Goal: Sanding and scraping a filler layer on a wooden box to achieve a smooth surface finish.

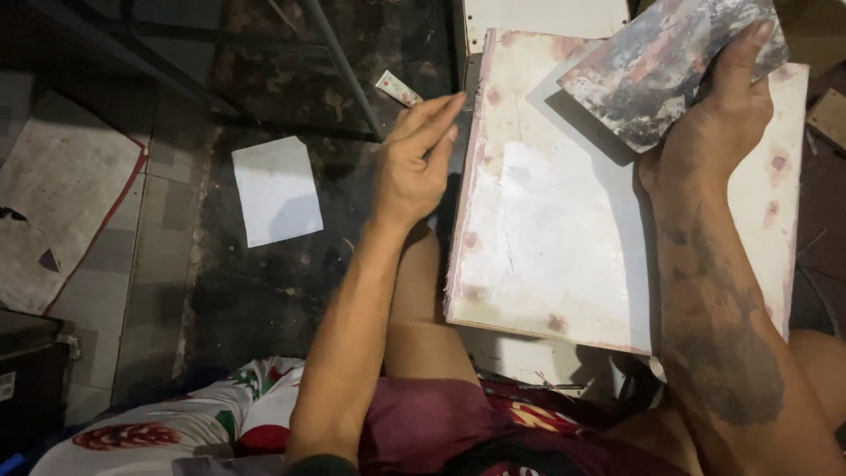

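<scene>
Right hand (718, 132) grips a smeared scraper (661, 62) over the white board (546, 229). Left hand (414, 163) loosely curled, holding nothing, at the board's 9 o'clock edge.

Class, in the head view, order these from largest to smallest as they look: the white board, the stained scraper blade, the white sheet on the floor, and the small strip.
1. white board
2. stained scraper blade, though it is nearer the camera
3. white sheet
4. small strip

A white sheet (277, 190) lies on the dark floor (264, 291) (a small tube (398, 89) lies nearby).
</scene>
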